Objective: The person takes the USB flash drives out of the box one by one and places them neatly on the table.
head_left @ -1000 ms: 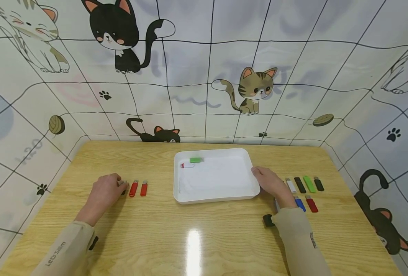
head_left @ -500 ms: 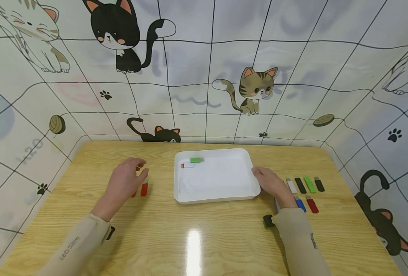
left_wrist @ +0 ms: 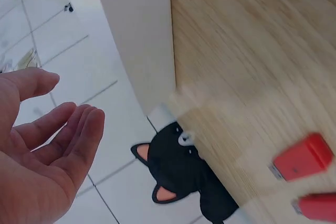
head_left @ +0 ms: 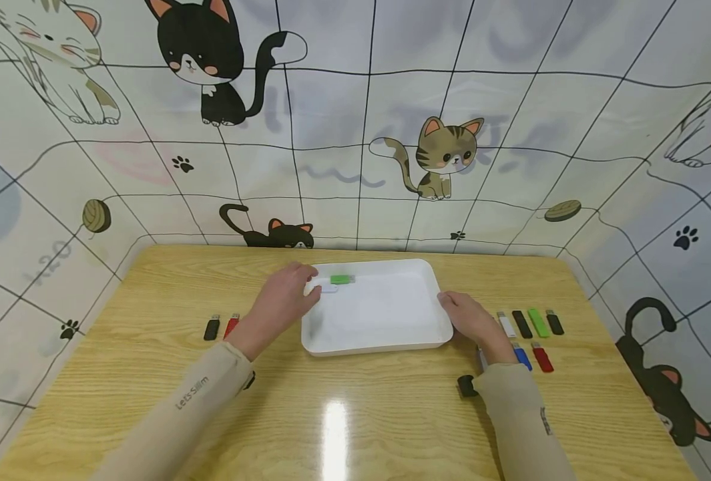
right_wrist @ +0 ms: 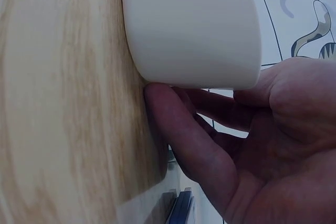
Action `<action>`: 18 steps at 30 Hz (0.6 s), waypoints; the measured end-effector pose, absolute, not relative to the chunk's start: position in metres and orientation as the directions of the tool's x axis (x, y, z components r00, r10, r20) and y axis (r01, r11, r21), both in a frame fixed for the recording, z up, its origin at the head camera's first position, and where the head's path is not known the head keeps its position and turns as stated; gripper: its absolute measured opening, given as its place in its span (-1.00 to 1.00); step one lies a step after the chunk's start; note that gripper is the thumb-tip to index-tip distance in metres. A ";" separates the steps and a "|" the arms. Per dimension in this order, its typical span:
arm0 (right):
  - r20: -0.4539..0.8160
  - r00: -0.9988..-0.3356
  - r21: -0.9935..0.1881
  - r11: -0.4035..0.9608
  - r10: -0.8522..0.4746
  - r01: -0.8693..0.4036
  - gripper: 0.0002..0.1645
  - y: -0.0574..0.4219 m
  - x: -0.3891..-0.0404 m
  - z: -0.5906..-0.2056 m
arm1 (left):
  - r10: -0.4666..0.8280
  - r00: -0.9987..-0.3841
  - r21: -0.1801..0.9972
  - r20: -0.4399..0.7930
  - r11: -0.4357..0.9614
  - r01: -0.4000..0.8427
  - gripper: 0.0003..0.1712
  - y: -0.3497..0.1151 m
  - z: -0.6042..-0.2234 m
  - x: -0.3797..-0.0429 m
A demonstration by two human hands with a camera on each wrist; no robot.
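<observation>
In the head view a white tray (head_left: 385, 307) stands on the wooden table. A green USB stick (head_left: 340, 279) and a white USB stick (head_left: 329, 289) lie in its far left corner, the white one partly behind the left fingertips. My left hand (head_left: 280, 294) hovers at the tray's left edge, thumb and fingers apart with nothing between them, as the left wrist view also shows. My right hand (head_left: 472, 317) holds the tray's right side; in the right wrist view its thumb is at the rim and its fingers reach the outer wall low down (right_wrist: 199, 35).
Left of the tray lie a black USB stick (head_left: 211, 328) and a red USB stick (head_left: 231, 325); a second red USB stick (left_wrist: 302, 158) shows in the left wrist view. Several more, including a blue USB stick (head_left: 522, 357) and a dark red USB stick (head_left: 542, 358), lie right of my right hand.
My left hand has left the black USB stick and moved right, past the red ones, to the tray's left edge. The right hand and tray have stayed put.
</observation>
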State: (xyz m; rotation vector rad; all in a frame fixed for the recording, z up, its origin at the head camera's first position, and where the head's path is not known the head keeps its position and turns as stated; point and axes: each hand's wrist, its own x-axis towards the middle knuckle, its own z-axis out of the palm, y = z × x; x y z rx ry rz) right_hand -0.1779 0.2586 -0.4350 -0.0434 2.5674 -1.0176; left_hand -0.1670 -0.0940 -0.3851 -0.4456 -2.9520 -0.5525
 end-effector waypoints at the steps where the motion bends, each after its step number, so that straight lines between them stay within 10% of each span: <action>1: -0.334 -0.928 -0.665 0.739 -0.165 0.108 -0.30 0.258 -0.178 -0.435 | 0.275 -0.952 0.322 0.133 0.897 0.304 -0.62 -0.090 -0.386 -0.169; 18: -0.313 -0.932 -0.666 0.742 -0.182 0.079 -0.32 0.261 -0.179 -0.436 | 0.319 -0.935 0.126 -0.157 0.945 0.302 -0.73 -0.047 -0.407 -0.192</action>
